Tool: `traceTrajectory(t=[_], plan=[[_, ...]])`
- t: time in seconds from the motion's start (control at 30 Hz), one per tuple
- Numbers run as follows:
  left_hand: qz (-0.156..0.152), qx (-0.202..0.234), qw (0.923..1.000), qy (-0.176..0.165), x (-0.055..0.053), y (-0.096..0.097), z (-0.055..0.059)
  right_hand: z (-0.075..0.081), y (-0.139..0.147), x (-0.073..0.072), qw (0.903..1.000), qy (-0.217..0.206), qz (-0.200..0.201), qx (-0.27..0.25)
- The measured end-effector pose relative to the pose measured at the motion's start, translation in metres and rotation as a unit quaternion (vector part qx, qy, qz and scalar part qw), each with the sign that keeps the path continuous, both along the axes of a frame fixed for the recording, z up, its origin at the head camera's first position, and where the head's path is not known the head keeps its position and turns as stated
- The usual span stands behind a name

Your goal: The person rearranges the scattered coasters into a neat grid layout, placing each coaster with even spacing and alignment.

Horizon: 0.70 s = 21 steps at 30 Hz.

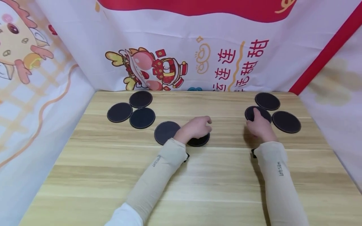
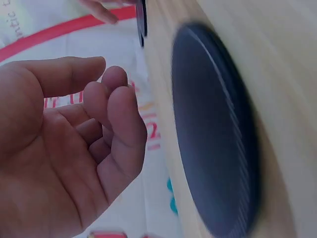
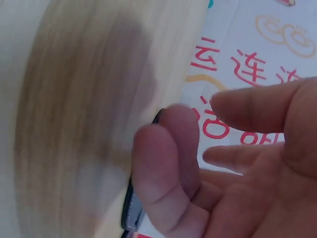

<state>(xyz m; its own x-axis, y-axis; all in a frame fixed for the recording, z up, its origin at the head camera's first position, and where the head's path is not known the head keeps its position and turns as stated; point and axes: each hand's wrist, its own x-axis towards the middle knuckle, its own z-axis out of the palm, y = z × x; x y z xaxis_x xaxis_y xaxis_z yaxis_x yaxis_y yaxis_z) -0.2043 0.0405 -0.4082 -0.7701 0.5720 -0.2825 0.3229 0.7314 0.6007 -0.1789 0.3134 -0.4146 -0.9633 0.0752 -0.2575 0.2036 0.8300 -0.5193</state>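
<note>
My left hand (image 1: 197, 127) hovers over a round black coaster (image 1: 200, 141) in the middle of the table, partly covering it. In the left wrist view its fingers are loosely bent with nothing between them, apart from the coaster (image 2: 208, 129). A second black coaster (image 1: 166, 132) lies just left of that one, beside the wrist. My right hand (image 1: 261, 126) is over the near edge of another black coaster (image 1: 264, 115) on the right. Its fingers are relaxed and hold nothing; whether a fingertip touches the coaster, I cannot tell. The right wrist view shows a coaster's dark edge (image 3: 131, 210) behind the fingers.
Three black coasters, one of them here (image 1: 142, 118), lie grouped at the back left of the wooden table (image 1: 209, 188). Two more, one at the back (image 1: 267, 101) and one rightward (image 1: 286, 121), adjoin the right-hand coaster. Printed cloth (image 1: 175, 28) hangs behind and at both sides.
</note>
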Motion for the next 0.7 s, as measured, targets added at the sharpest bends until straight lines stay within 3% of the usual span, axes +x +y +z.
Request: traceTrajectory(t=[0.13, 0.3, 0.43, 0.57, 0.7], plan=[[-0.008, -0.008, 0.9997, 0.022, -0.005, 0.034, 0.000, 0.000, -0.001, -0.001, 0.9999, -0.015, 0.002, -0.003], [0.011, -0.033, 0.9969, 0.071, -0.013, 0.072, -0.004, 0.000, -0.006, -0.011, 0.9988, 0.048, -0.007, -0.010], [0.031, -0.033, 0.9969, 0.064, -0.016, 0.099, -0.011, -0.003, 0.007, -0.014, 0.9963, 0.080, -0.032, 0.006], [0.057, -0.031, 0.9965, 0.052, -0.017, 0.121, -0.018, -0.007, 0.021, -0.011, 0.9987, 0.044, -0.025, 0.007], [0.079, -0.022, 0.9957, 0.043, -0.015, 0.138, -0.021, -0.010, 0.026, -0.007, 0.9992, 0.016, -0.028, -0.025]])
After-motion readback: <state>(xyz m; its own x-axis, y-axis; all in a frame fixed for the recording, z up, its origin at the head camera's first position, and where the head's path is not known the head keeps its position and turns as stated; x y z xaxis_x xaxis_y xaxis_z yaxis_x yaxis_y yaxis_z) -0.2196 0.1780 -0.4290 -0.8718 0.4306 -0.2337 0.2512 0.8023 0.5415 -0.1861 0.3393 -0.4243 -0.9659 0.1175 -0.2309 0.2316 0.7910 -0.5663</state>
